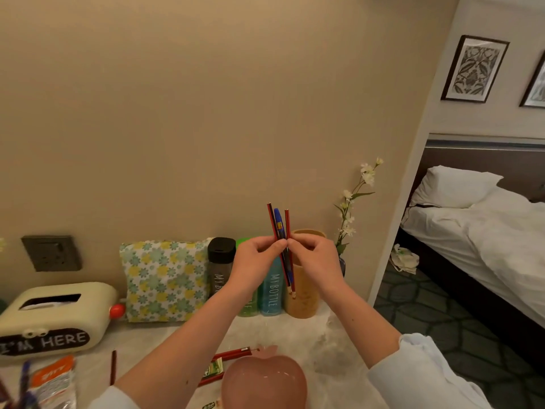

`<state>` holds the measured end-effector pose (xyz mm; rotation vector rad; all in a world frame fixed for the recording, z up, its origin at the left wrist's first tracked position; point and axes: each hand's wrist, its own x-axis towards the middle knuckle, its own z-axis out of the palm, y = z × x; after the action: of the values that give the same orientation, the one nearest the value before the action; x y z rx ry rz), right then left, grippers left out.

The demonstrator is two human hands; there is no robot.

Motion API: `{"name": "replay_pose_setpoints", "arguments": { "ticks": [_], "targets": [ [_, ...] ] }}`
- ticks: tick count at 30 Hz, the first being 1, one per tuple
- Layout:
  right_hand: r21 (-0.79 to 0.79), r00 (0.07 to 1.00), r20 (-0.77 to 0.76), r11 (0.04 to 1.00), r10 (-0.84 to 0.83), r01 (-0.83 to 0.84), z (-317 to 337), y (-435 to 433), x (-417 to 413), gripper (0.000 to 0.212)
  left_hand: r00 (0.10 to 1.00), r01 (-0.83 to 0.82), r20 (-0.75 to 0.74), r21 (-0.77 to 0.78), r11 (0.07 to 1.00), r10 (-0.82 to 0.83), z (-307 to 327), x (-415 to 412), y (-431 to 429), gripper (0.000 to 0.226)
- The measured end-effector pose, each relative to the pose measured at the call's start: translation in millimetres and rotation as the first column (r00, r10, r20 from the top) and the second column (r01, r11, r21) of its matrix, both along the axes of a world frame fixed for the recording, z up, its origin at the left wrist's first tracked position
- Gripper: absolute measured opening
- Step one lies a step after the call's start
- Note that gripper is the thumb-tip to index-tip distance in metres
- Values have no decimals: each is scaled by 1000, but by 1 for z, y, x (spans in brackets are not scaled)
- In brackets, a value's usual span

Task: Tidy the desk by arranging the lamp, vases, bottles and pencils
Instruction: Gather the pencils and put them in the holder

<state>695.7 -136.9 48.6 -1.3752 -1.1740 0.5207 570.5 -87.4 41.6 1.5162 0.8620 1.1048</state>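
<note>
My left hand [257, 262] and my right hand [317, 261] together pinch a small upright bundle [280, 228] of two red pencils and a blue pen, held above the desk. Behind it stands a tan cylindrical holder [305, 302]. Against the wall stand a dark bottle [219, 261] with a black cap, a green bottle [246, 308] mostly hidden by my left arm, and a teal bottle [270, 290]. A small dark vase [342, 265] with white flowers stands at the desk's right end. More red pencils [233, 354] lie on the desk near a pink apple-shaped bowl [265, 382]. One brown pencil [113, 367] lies apart at the left.
A floral pouch [162, 278] leans on the wall. A cream tissue box [56, 317] sits at the left, with a plastic packet [56, 382] and pens in front. A wall socket [51, 252] is behind it. The desk ends at the right; a bed [483, 231] lies beyond.
</note>
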Motion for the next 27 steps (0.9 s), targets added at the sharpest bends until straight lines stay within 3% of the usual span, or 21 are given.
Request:
{"name": "replay_pose_setpoints", "arguments": {
  "ticks": [10, 12, 15, 17, 25, 27],
  "targets": [
    [70, 990, -136, 997, 41, -31, 33, -3, 8, 24, 1000, 14, -1, 209, 978, -14, 34, 7, -7, 15],
    [87, 990, -140, 996, 14, -2, 38, -3, 15, 26, 999, 49, -4, 227, 973, -49, 39, 11, -9, 26],
    [98, 991, -131, 995, 27, -15, 41, -2, 25, 14, 996, 88, -18, 217, 972, -86, 43, 16, -10, 37],
    [86, 984, -165, 995, 66, -52, 40, -2, 31, 9, 995, 98, -2, 227, 969, -100, 43, 19, -10, 32],
    [-2, 969, -233, 996, 83, -85, 30, 6, 49, 32, 989, 76, -143, 271, 959, -38, 35, 34, 9, 13],
    [-9, 972, -220, 996, 80, -84, 28, 11, 54, 34, 985, 54, -171, 272, 961, -7, 34, 39, 16, 19]
  ]
}}
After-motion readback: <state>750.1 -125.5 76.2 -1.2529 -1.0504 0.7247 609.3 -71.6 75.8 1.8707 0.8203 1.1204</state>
